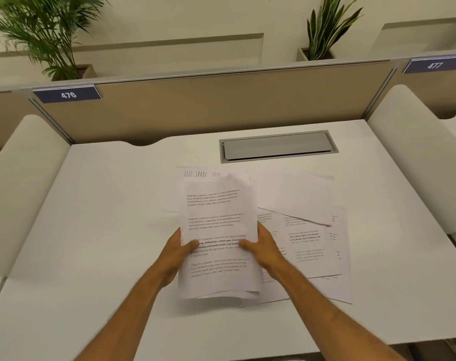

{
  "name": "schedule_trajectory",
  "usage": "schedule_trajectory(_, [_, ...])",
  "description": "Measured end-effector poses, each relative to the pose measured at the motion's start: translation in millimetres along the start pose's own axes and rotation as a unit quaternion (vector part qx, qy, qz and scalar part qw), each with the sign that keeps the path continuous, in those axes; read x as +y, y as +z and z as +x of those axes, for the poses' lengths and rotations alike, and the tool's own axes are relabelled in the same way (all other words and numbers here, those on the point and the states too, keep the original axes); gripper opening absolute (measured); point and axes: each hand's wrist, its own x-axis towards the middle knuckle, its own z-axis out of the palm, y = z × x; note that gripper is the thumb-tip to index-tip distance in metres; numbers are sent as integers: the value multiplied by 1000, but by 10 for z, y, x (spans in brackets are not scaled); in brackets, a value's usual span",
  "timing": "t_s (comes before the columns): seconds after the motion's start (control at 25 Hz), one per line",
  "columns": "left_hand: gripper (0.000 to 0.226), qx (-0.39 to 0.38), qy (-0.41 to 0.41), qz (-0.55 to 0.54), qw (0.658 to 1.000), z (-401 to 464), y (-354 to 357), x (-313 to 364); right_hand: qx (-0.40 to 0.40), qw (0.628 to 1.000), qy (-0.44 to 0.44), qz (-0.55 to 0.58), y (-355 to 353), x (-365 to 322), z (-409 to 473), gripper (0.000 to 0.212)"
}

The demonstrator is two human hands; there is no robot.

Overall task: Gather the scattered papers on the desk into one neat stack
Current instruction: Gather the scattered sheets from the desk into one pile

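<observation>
A bundle of printed white papers (216, 212) is held a little above the white desk (104, 204), its sheets not fully squared. My left hand (178, 252) grips its left edge with the thumb on the top page. My right hand (263, 247) grips the right edge the same way. To the right, several more printed sheets (310, 238) lie fanned and overlapping on the desk, one blank-looking sheet (299, 194) across their top. Another sheet (195, 174) peeks out behind the held bundle.
A grey cable-tray lid (276, 145) is set into the desk behind the papers. A tan partition (221, 105) with tags 476 and 477 closes the back. White side dividers (26, 178) (414, 157) flank the desk. Potted plants stand beyond the partition.
</observation>
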Motion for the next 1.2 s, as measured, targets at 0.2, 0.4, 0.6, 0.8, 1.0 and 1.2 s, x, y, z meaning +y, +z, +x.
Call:
schedule_trajectory(0.2, [41,100,9,73,992,-4,-10,-14,108,993,11,-37,-160,76,84,27])
schedule_trajectory(0.4, [44,140,32,63,988,-42,-267,-28,358,862,179,-311,-863,532,96,72])
schedule_trajectory(0.6, [43,177,26,52,982,-83,-452,-68,329,823,216,-410,-1285,780,29,98])
schedule_trajectory(0.8, [42,173,23,50,983,-92,-385,-49,329,823,204,-415,-1311,641,40,78])
schedule_trajectory(1.0, [43,171,29,56,983,-77,-289,-22,235,860,127,-435,-688,575,14,94])
schedule_trajectory(1.2, [40,178,30,62,982,-78,-296,1,205,880,135,-407,-444,616,105,76])
